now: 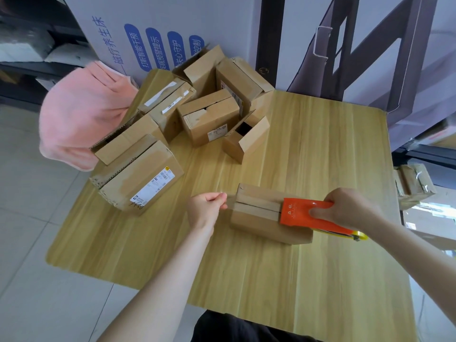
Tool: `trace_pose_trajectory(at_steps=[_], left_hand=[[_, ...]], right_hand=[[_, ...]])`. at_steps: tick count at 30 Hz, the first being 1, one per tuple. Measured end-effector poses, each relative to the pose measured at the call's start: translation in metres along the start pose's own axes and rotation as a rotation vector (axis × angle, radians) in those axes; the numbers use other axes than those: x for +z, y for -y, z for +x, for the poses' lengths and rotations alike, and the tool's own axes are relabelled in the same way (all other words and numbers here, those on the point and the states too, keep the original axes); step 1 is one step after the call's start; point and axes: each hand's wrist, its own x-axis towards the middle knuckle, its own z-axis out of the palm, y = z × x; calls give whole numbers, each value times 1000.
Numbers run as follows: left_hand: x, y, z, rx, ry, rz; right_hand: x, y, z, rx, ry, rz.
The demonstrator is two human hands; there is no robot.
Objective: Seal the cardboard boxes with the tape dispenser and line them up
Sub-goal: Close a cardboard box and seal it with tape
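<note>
The right hand (350, 208) clasps the orange tape dispenser (298, 211), thumb pressed on its flat top. Directly under that grip sits a small cardboard box (256, 223), plain brown, its two top flaps closed with the seam running lengthwise from the dispenser's mouth. At the box's far end from the grip, the left hand (204, 208) pinches the end of the clear tape (230, 200). Box and hands are over a pale wood-grain table (320, 144). Beyond the left hand lies a jumble of other boxes (209, 117), some with flaps open, beside a pink cloth (81, 119) and a big white carton (172, 21).
</note>
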Motion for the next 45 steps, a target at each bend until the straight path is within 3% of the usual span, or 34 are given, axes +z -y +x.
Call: trace_pose_trajectory(at_steps=[8, 13, 17, 21, 25, 29, 32, 35, 37, 41, 45], left_hand=[[16, 17, 6, 1, -51, 61], [26, 23, -2, 67, -117, 230], [26, 23, -2, 145, -64, 484], [25, 25, 3, 60, -38, 659], [29, 21, -14, 270, -178, 404], [46, 32, -33, 316, 28, 443], [45, 40, -29, 389, 34, 560], [48, 33, -28, 846, -44, 662], [67, 21, -24, 1048, 51, 694], [103, 1, -19, 978, 264, 903], [107, 11, -8, 1014, 241, 1062]], right_hand=[[-1, 3, -1, 13, -6, -13], [-1, 4, -5, 10, 9, 8], [-4, 5, -8, 19, 30, 23], [-5, 4, -12, 23, 34, 35], [-4, 4, -15, 24, 45, 59], [-5, 3, -15, 21, 49, 82], [-4, 2, -15, 16, 50, 86], [-2, -1, -16, 8, 51, 109], [-1, -2, -16, -4, 49, 113], [1, -7, -15, -31, 28, 119], [6, -16, -12, -84, 17, 159]])
